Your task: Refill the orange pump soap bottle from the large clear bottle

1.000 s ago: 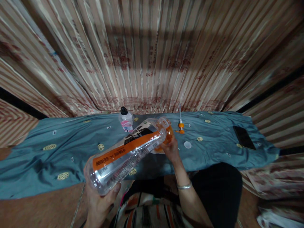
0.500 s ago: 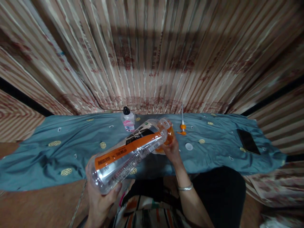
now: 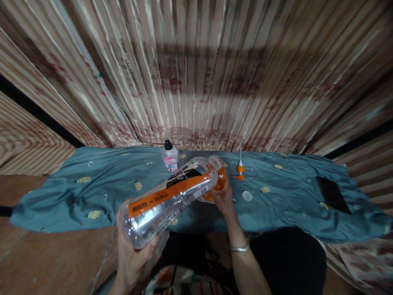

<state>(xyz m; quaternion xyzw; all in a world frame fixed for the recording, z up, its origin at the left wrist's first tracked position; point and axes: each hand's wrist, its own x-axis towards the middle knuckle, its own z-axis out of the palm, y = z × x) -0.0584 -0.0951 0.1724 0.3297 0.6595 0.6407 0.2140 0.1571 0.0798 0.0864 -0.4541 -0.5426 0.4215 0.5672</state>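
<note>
A large clear bottle (image 3: 172, 196) with an orange and silver label lies tilted across the view, its mouth end up and to the right. My left hand (image 3: 135, 250) is wrapped round its base. My right hand (image 3: 224, 198) grips an orange bottle (image 3: 220, 182), partly hidden behind the clear bottle's neck. The two bottles' necks are close together; whether they touch I cannot tell. An orange pump head (image 3: 240, 169) with a clear tube lies on the cloth, and a round white cap (image 3: 247, 195) is near my right hand.
A teal cloth with pineapple prints (image 3: 116, 180) covers the table. A small bottle with a black cap and pink label (image 3: 170, 159) stands at the back. A dark flat phone-like object (image 3: 333, 194) lies at the right. Striped curtains (image 3: 199, 73) hang behind.
The camera view has shifted, so the table and its objects appear slightly farther right. Both hands keep their hold, and the clear bottle is at nearly the same tilt.
</note>
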